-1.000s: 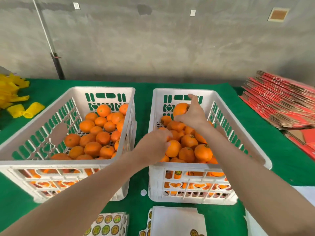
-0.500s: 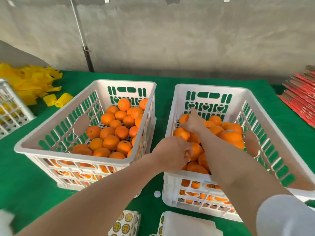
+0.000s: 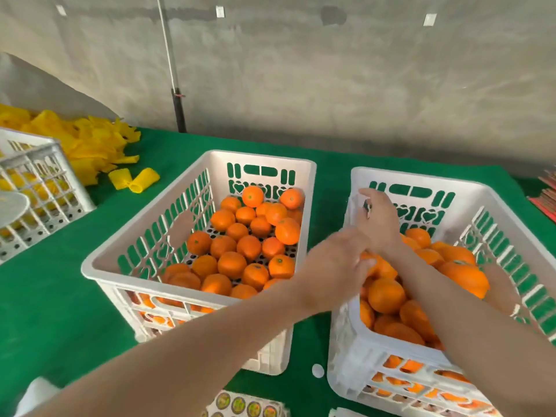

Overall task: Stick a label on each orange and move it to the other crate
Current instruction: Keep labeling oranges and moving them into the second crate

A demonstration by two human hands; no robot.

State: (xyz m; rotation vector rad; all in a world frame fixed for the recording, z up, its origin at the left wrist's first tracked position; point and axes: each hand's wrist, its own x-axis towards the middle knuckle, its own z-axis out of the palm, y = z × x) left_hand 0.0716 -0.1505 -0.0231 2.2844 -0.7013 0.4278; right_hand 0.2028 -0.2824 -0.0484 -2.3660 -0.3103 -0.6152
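Observation:
Two white slotted crates stand side by side on the green cloth. The left crate point(image 3: 258, 157) and the right crate point(image 3: 421, 177) each hold a pile of oranges, the left pile point(image 3: 231, 263) and the right pile point(image 3: 386, 294). My left hand point(image 3: 334, 269) grips an orange point(image 3: 369, 263) just inside the right crate's left wall. My right hand point(image 3: 380, 222) hovers right behind it with fingers stretched toward that wall. A small dark spot shows between its thumb and fingers, and nothing is plainly held. Sheets of round labels point(image 3: 245, 407) lie at the near edge.
Yellow foam nets point(image 3: 90, 145) are heaped at the far left beside a third white crate point(image 3: 39, 179). Red flat cartons point(image 3: 546, 194) stick in at the right edge. A black pole point(image 3: 179, 112) stands against the wall. A white paper dot point(image 3: 318, 370) lies between the crates.
My right hand has lifted off the oranges at the back of the right crate and moved toward its left wall. My left hand keeps its orange. The view has swung left.

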